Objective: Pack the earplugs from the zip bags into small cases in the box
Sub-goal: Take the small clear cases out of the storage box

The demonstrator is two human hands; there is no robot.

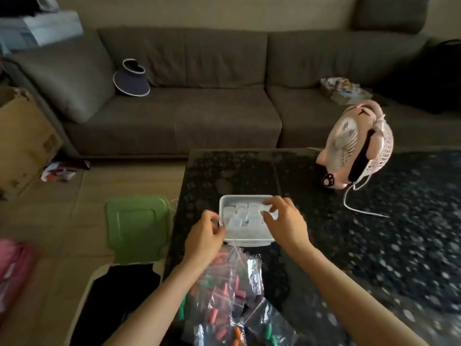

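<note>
One wide-angle view only, worn on the head and looking forward and steeply down. The left hand (204, 236) and right hand (284, 221) sit close below the lens over the dark surface (374, 245) — the sofa (199, 116) lies farther off, facing the camera.

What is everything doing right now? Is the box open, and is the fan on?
Box: open, lid off.
Green lid: lying flat, left of the table.
Small cases: inside the box, clear.
Zip bags: on the table, holding coloured earplugs.
Right hand: pinches a clear case over the box.
Left hand: fingers curled at the box's left edge; grip unclear.
Fan: standing on the table; on or off, cannot tell.
</note>
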